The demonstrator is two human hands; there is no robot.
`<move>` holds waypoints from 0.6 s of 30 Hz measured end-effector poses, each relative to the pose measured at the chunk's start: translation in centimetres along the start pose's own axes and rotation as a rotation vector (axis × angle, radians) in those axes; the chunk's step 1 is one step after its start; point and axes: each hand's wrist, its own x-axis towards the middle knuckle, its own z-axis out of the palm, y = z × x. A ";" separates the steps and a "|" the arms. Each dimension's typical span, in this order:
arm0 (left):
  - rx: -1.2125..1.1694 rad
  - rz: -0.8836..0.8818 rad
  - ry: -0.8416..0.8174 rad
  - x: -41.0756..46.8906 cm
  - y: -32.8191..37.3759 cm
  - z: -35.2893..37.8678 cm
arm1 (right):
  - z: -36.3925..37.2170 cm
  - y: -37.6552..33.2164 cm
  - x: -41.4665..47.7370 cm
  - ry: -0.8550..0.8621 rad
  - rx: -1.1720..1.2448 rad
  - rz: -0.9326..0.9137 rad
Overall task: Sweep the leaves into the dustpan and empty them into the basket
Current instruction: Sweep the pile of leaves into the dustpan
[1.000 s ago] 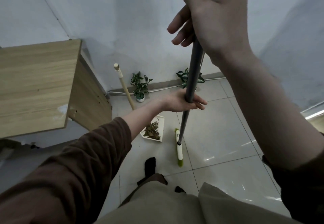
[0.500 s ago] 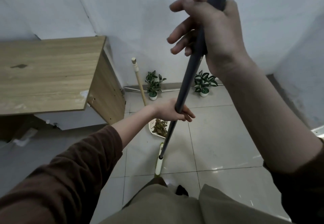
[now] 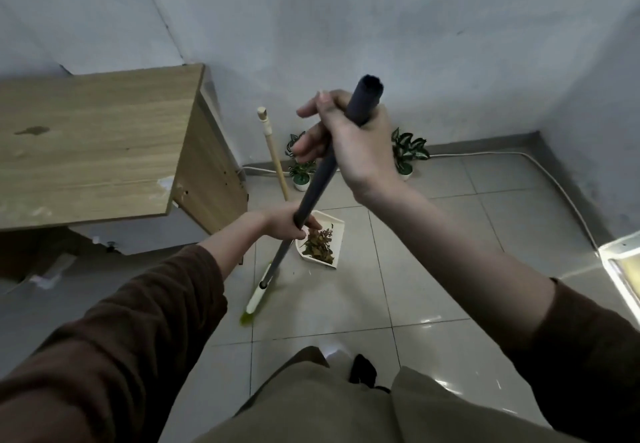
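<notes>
I hold a broom with a dark grey handle in both hands. My right hand grips it near the top end, and my left hand grips it lower down. The broom's white head with green bristles rests on the tiled floor, left of and nearer to me than the dustpan. The white dustpan lies on the floor with a pile of brown leaves inside, and its long wooden handle leans up toward the wall. No basket is in view.
A wooden desk stands at the left against the wall. Two small potted plants sit by the skirting, with a white cable running along the floor to the right. A bright white object is at the right edge.
The view has dropped, so my right hand and the broom's top end now sit lower in the picture. The broom head has swung left, away from the dustpan. Both hands have kept their grip.
</notes>
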 end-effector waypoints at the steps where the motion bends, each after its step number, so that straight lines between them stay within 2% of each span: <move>1: 0.018 -0.011 -0.021 0.4 0.0 0.3 | -0.1 0.5 -0.1 0.034 -0.014 0.015; 11: -0.191 0.096 -0.063 4.2 5.0 2.6 | -3.6 -1.2 1.3 0.275 -0.152 -0.008; 18: -0.259 0.171 -0.063 6.9 9.9 3.1 | -6.6 -3.8 2.6 0.304 -0.266 -0.033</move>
